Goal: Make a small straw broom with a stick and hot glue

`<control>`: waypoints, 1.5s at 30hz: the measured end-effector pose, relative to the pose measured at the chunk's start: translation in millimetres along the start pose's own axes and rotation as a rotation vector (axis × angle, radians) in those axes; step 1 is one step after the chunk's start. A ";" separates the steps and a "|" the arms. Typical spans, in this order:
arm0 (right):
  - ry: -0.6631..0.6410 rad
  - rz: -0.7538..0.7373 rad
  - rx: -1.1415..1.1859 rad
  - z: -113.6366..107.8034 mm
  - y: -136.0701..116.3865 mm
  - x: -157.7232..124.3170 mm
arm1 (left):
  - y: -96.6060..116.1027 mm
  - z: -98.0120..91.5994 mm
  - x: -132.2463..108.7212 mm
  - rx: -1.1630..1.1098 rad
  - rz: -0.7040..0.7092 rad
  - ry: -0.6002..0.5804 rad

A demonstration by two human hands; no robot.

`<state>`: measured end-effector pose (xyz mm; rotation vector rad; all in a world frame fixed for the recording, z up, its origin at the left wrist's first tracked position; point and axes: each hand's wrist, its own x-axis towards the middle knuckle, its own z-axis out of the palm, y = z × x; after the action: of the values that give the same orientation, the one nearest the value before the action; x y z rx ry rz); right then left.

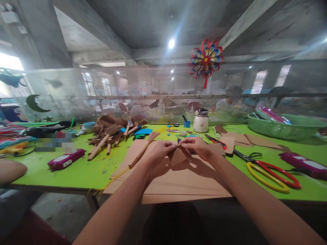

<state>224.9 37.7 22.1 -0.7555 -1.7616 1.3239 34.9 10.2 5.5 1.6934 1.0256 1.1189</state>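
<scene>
Both my hands meet over large brown paper sheets (176, 187) at the front of the green table. My left hand (162, 152) pinches the top edge of a small brown paper piece (178, 156) from the left. From the right, my right hand (198, 147) pinches the same edge, its fingertips close to the left ones. The piece hangs below the fingers and looks folded. Beside my left forearm lies a rolled paper stick with a fringed end (141, 151), yellow strands trailing from it.
Large scissors (270, 172) with red and yellow handles lie right, near a purple box (305, 164) and a green basket (284, 127). A pale jar (200, 122) stands behind. Paper rolls (100, 146) and another purple box (66, 159) are left. Another person's arm (11, 171) rests far left.
</scene>
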 end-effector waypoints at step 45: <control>0.118 -0.003 -0.020 3.9 11.5 7.1 | 16.7 14.2 -1.9 0.275 0.090 0.062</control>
<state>217.9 44.9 12.1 -0.8251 -1.6839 1.2359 50.8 0.3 17.2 1.9482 1.1962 1.1343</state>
